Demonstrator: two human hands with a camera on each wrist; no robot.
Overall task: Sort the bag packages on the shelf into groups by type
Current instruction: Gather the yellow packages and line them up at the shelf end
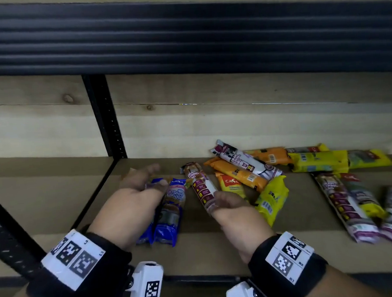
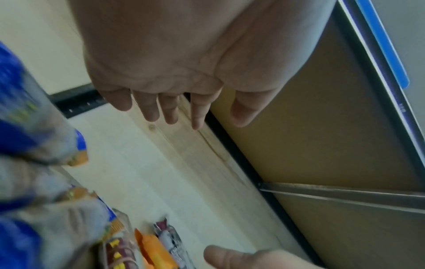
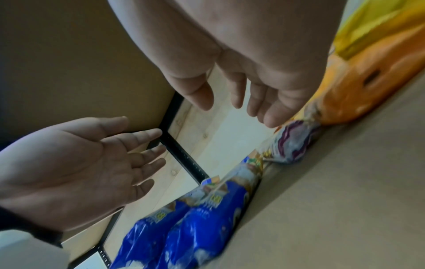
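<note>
Blue packages point(image 1: 167, 220) near shelf point(image 1: 207, 250) front edge — hands relaxed

Both forearms are stretched forward side by side. The left hand point(image 1: 134, 197) is held with fingers relaxed and spread; the right hand point(image 1: 233, 211) likewise, with nothing gripped.

Lighting: dim, even, indoor; source not visible. Shadow: dark band under the black corrugated metal upper shelf point(image 1: 184, 35). Blur: head view soft, motion smear on the purple-and-white plastic packets point(image 1: 345, 206) at right. Wrist views: blue plastic packets point(image 2: 23, 112) heavily smeared; wide-angle bending at edges; faint glare on the pale wooden back panel point(image 3: 220, 131).
</note>
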